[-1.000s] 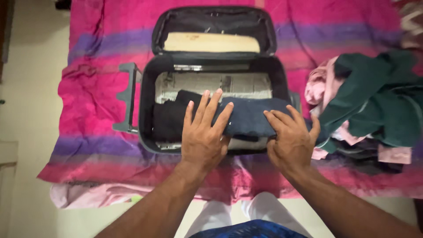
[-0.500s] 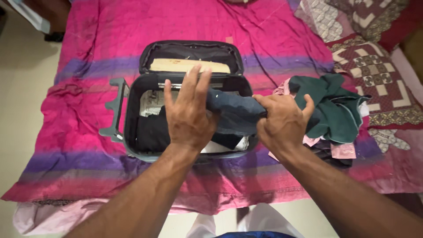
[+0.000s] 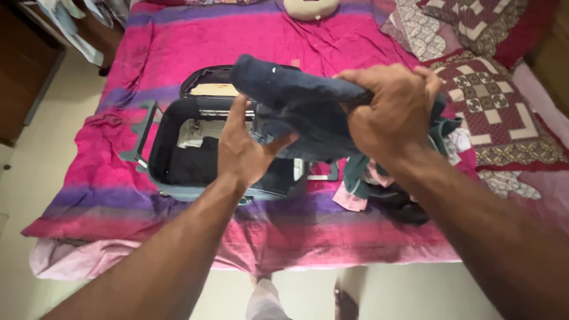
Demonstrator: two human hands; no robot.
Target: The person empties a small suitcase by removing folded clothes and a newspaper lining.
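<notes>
My right hand (image 3: 391, 109) grips a folded dark blue garment (image 3: 296, 104) and holds it up in the air above the open suitcase (image 3: 157, 148). My left hand (image 3: 243, 151) is under the garment's lower edge, palm up, with the thumb touching the cloth. The grey suitcase lies open on the bed with a black garment (image 3: 189, 163) in its left half and paper lining the bottom. The lifted garment hides the suitcase's right half.
A pile of clothes, green, pink and black (image 3: 385, 184), lies right of the suitcase on the pink and purple bedspread (image 3: 118, 201). Patterned cushions (image 3: 492, 89) sit at the right, a round pillow (image 3: 311, 7) at the top. Dark wooden furniture (image 3: 26, 77) stands at the left.
Both hands have lifted the dark blue garment out of the suitcase and raised it toward the camera. The view has swung to the right and up.
</notes>
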